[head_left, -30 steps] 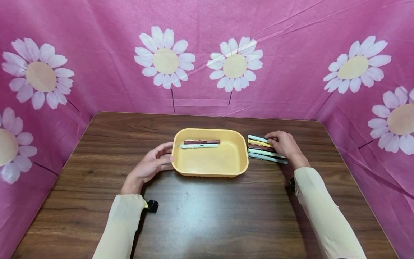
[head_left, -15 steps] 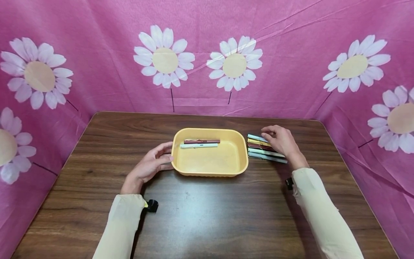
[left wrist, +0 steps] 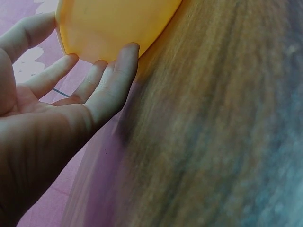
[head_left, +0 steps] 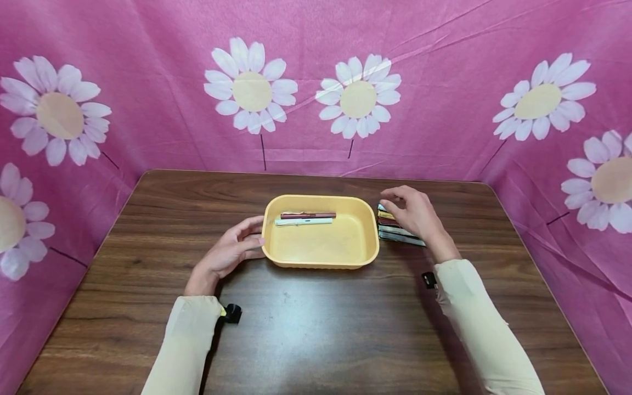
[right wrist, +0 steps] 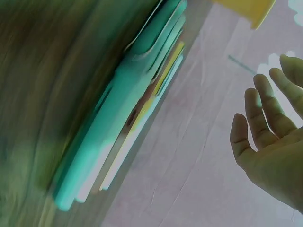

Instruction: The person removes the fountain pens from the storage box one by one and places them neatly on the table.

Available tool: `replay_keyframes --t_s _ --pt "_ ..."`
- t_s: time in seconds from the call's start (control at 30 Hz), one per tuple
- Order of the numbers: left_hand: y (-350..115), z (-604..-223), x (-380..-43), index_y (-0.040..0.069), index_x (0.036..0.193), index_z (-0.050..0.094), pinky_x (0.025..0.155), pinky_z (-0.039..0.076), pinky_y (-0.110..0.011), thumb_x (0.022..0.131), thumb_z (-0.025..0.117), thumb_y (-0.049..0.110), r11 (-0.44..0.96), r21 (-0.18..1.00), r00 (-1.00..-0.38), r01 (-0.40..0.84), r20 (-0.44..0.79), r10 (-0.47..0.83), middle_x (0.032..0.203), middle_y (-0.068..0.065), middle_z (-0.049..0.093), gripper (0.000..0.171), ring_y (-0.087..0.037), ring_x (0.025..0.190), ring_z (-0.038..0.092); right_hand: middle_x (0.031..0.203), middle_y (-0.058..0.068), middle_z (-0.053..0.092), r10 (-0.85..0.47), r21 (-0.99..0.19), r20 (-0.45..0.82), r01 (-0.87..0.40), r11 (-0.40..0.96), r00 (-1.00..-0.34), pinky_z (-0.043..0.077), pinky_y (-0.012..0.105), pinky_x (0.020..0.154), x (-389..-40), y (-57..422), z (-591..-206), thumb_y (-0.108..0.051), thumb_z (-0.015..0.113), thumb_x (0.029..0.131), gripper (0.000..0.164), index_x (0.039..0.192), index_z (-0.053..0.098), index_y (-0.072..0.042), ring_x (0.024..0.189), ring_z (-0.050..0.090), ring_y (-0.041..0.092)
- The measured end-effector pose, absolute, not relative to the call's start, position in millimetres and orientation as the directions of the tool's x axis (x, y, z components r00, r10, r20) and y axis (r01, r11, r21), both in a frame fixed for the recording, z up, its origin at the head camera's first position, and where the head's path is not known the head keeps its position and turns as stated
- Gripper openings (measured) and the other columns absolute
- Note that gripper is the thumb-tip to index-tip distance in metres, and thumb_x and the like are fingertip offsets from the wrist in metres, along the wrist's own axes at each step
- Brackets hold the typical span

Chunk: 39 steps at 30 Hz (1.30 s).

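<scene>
A yellow plastic tray (head_left: 321, 244) sits on the table, holding a dark red pen (head_left: 321, 215) and a pale mint pen (head_left: 303, 222) side by side near its far wall. My left hand (head_left: 229, 249) touches the tray's left end with spread fingertips, as the left wrist view also shows. To the right of the tray lies a row of several clipped pens (right wrist: 104, 109) in teal, mint, dark red, yellow and light blue. Over that row my right hand (head_left: 412, 214) hovers, fingers loosely bent and nothing in them; it partly hides the pens in the head view.
The brown wood-grain table (head_left: 316, 334) carries the tray and pens. Behind and at both sides hangs a pink cloth (head_left: 306, 33) printed with large white daisies. A small black wrist device (head_left: 233, 314) is by the left cuff, another (head_left: 429, 280) by the right.
My right hand has lifted off the far end of the pen row and moved left, toward the tray's right end. The left hand, tray and pens stay put.
</scene>
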<state>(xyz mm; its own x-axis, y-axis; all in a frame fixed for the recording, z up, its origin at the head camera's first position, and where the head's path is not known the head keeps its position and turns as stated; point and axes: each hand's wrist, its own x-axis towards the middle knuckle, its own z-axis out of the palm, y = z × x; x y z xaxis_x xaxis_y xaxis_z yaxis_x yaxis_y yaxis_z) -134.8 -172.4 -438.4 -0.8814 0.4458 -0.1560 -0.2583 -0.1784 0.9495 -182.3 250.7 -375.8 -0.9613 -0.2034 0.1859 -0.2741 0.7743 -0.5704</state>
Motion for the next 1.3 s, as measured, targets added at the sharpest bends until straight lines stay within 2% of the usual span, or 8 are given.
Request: replay_keyframes --t_s 0.3,0.47,0.63,0.87,1.3 --pt "-173 -438 -135 -0.004 0.156 0.028 0.092 0.058 -0.042 0.098 0.056 -0.005 -0.171 0.953 -0.883 -0.252 -0.154 0.443 0.147 -0.033 0.033 0.064 -0.026 0.112 0.06 0.117 0.015 0.069 -0.228 -0.602 0.213 -0.311 0.735 -0.95 0.052 0.055 0.092 -181 224 -374 -0.02 0.07 0.097 0.027 0.118 0.072 -0.003 0.107 0.063 0.036" --pt "-173 -439 -135 -0.004 0.155 0.028 0.091 0.059 -0.041 0.098 0.056 -0.005 -0.171 0.951 -0.885 -0.256 -0.16 0.438 0.146 -0.032 0.034 0.064 -0.027 0.111 0.06 0.118 0.014 0.069 -0.246 -0.607 0.203 -0.318 0.728 -0.948 0.052 0.052 0.094 -181 215 -378 -0.023 0.071 0.097 0.03 0.118 0.073 -0.003 0.109 0.062 0.033" --pt "-173 -438 -134 -0.004 0.156 0.028 0.091 0.059 -0.041 0.098 0.056 -0.005 -0.167 0.951 -0.884 -0.261 -0.166 0.437 0.147 -0.032 0.033 0.064 -0.027 0.112 0.06 0.115 0.013 0.07 -0.282 -0.61 0.233 -0.366 0.703 -0.931 0.051 0.048 0.09 -179 205 -381 -0.024 0.076 0.093 0.032 0.117 0.073 -0.003 0.107 0.062 0.032" --pt "-173 -439 -134 -0.003 0.156 0.028 0.091 0.058 -0.041 0.099 0.055 -0.005 -0.165 0.949 -0.881 -0.268 -0.172 0.44 0.147 -0.032 0.033 0.064 -0.025 0.11 0.06 0.119 0.013 0.07 -0.319 -0.608 0.238 -0.397 0.688 -0.917 0.046 0.047 0.104 -177 186 -381 -0.024 0.078 0.091 0.034 0.118 0.073 -0.003 0.118 0.06 0.031" --pt "-172 -439 -135 -0.003 0.156 0.028 0.091 0.059 -0.04 0.099 0.055 -0.005 -0.161 0.949 -0.881 -0.27 -0.175 0.44 0.148 -0.032 0.033 0.063 -0.029 0.114 0.058 0.124 0.015 0.068 -0.34 -0.633 0.182 -0.375 0.677 -0.922 0.045 0.046 0.107 -183 165 -388 -0.029 0.078 0.091 0.042 0.123 0.071 -0.002 0.121 0.059 0.031"
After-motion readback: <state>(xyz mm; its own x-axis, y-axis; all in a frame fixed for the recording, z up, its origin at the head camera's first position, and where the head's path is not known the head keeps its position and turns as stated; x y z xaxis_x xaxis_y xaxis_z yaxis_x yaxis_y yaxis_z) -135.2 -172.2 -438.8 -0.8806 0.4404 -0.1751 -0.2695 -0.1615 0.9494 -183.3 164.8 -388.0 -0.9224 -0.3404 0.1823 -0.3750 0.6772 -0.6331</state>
